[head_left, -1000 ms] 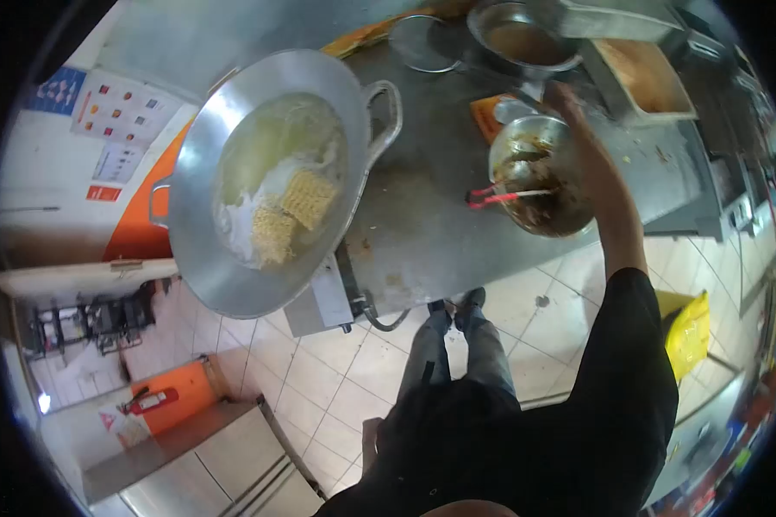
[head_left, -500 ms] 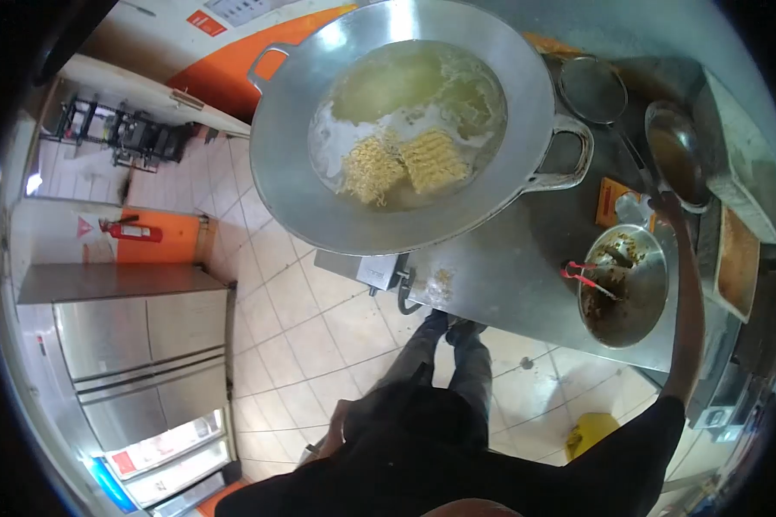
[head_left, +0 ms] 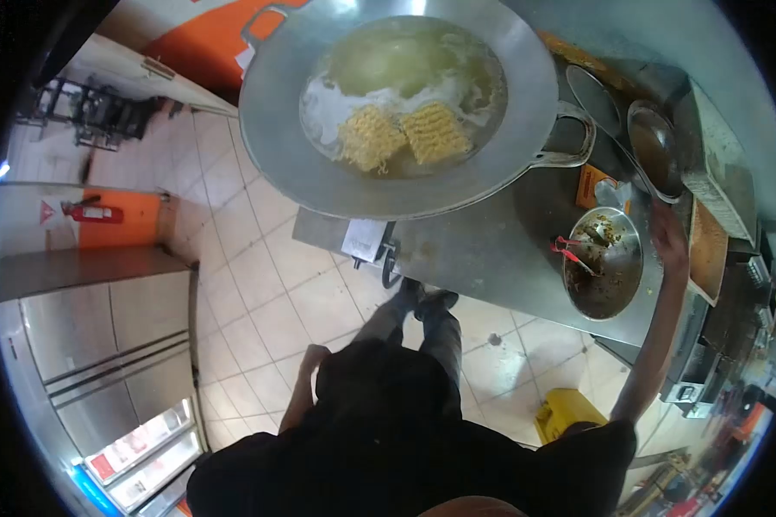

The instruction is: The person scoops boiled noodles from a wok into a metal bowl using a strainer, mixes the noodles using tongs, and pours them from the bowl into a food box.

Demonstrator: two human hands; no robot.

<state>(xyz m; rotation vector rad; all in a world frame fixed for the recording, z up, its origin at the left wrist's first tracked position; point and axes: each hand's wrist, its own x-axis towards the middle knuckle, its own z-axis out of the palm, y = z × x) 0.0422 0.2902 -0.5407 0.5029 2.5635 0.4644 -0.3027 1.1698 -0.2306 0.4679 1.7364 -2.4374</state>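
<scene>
Where the right hand [head_left: 669,237] is resting: its fingertips are lying at the far end of the handle of a round strainer [head_left: 593,101], close beside a metal pan; the view is not showing whether they are clamped on the handle or only touching.
Left hand [head_left: 313,356]: it is hanging by the person's side, looking curled inward, well apart from the counter [head_left: 491,224]; whether it is holding anything cannot be told.
Strainer: it is lying just past the wok's loop handle, its own handle running along the pan toward the right hand.
Metal pan [head_left: 649,116]: it is holding brown liquid — a strainer handle catching its rim could be tipping it, and a spill could be following.
Mixing bowl [head_left: 625,276]: it is standing between the wok and the right forearm, with a red-handled tool [head_left: 564,245] leaning over its rim; a low sweep of that arm could be knocking the tool out.
Noodle blocks [head_left: 440,135]: two are sitting side by side in the foamy liquid of the wok [head_left: 272,121]; tops staying above the liquid could be softening unevenly.
Yellow bucket [head_left: 569,412]: it is standing on the floor, below the right arm.
</scene>
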